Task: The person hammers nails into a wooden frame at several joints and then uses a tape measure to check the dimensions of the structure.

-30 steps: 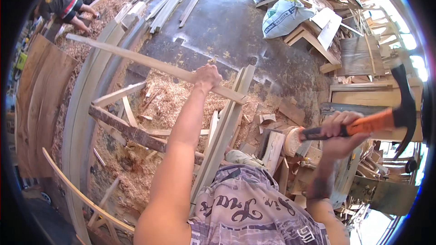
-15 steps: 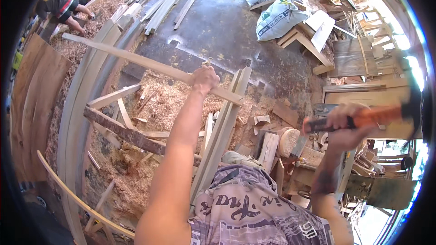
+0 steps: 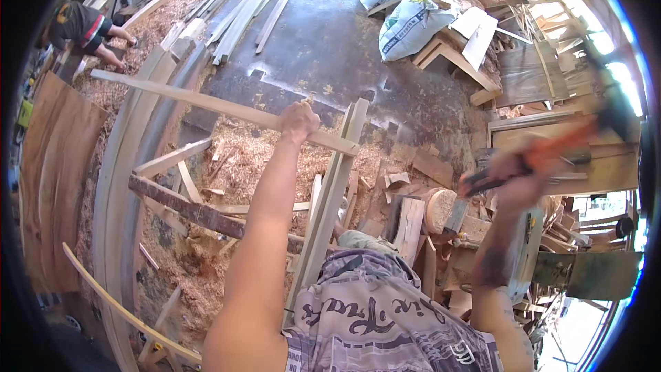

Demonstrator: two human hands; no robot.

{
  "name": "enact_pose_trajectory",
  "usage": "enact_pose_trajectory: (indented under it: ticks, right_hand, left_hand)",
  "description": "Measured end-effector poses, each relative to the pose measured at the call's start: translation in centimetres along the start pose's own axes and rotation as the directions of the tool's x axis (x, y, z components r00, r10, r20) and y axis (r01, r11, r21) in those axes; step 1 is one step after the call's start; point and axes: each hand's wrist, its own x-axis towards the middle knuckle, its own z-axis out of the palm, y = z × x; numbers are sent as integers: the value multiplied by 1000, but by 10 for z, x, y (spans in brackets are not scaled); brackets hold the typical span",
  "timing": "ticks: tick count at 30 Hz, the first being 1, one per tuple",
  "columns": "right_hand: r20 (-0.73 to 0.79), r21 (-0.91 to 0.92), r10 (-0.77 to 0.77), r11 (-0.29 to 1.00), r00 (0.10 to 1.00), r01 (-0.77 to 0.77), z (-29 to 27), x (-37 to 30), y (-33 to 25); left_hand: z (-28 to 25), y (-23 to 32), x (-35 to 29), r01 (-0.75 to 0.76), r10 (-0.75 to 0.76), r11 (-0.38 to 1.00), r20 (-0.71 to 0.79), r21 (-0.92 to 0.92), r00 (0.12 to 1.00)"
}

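Note:
My left hand (image 3: 299, 120) is closed around a long pale wooden batten (image 3: 213, 102), near its right end. The batten slants across the view; its far left part lies over a thick pale beam (image 3: 113, 186). Its right end rests on a pair of upright-edged timbers (image 3: 330, 193) running past my left side. Out to the right, my right hand (image 3: 516, 172) is wrapped round the handle of a hammer (image 3: 561, 141), orange and black, raised clear of the wood. The hammer's dark head is smeared by motion.
Wood shavings (image 3: 244, 155) cover the floor beneath a rough brown crosspiece (image 3: 193, 208). A person (image 3: 82, 27) bends down at the far left. White sacks (image 3: 416, 24) and stacked boards stand at the back right. Offcuts and a round wood block (image 3: 438, 210) lie near my right side.
The hammer has tilted further upward, its head rising in my right hand. My left hand keeps its grip on the batten. The whole view has shifted slightly.

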Motion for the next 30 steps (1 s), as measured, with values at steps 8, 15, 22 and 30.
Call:
enact_pose_trajectory:
  ticks: [8, 15, 22, 30]
  right_hand:
    - [-109, -552, 848, 383, 519, -741, -1, -119, 185]
    - [-125, -301, 239, 916, 963, -266, 6, -7, 46]
    - [-185, 4, 25, 1000, 982, -25, 24, -70, 131]
    - [-119, -349, 327, 870, 938, -348, -27, -61, 129]
  left_hand:
    - [7, 12, 2, -120, 122, 993, -161, 23, 979]
    - [9, -15, 7, -89, 93, 996, -218, 29, 971]
    - [8, 4, 7, -104, 99, 995, -247, -6, 964]
    - [11, -5, 8, -138, 132, 990, -300, 1, 945]
